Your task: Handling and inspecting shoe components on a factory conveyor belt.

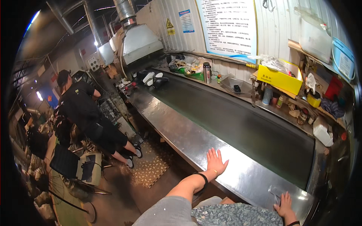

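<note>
Dark green-grey belt (241, 132), silver ledge (181, 136) — pale-flowered grey garment (237, 215) — yellow box (273, 80).

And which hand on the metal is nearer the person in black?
The left hand, farther up the ledge toward that person; the right hand is by its near end.

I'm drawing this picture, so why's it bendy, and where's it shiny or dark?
In the head view, edges bend toward the black rim, like a fisheye lens; also there, the metal ledge gleams near the right hand; same view, the person in black stands somewhere dimmer.
</note>
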The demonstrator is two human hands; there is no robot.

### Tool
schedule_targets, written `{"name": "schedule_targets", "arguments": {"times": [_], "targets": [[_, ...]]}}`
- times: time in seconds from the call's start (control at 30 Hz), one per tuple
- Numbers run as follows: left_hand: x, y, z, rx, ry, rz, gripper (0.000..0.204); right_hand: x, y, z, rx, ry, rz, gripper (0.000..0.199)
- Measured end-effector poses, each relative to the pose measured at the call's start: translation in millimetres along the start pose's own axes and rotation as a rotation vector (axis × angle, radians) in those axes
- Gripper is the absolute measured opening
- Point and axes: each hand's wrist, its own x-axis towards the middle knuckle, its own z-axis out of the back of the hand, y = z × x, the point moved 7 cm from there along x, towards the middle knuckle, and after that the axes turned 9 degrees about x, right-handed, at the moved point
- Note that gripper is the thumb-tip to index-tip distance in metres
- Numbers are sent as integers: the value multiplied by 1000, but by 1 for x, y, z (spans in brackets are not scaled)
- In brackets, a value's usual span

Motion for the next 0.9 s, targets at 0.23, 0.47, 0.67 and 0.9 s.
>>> {"name": "schedule_targets", "arguments": {"times": [0.23, 0.47, 0.67, 0.9], "targets": [[0, 9, -4, 17, 50, -7, 87, -1, 24, 13, -175, -172, 167, 63], [3, 7, -4, 23, 72, -36, 87, -7, 31, 20, -190, -311, 257, 60], [3, 6, -5, 31, 55, -40, 87, -13, 29, 20, -23, -295, 221, 60], [3, 6, -10, 59, 65, -25, 88, -15, 29, 21, 18, -273, 170, 62]]}}
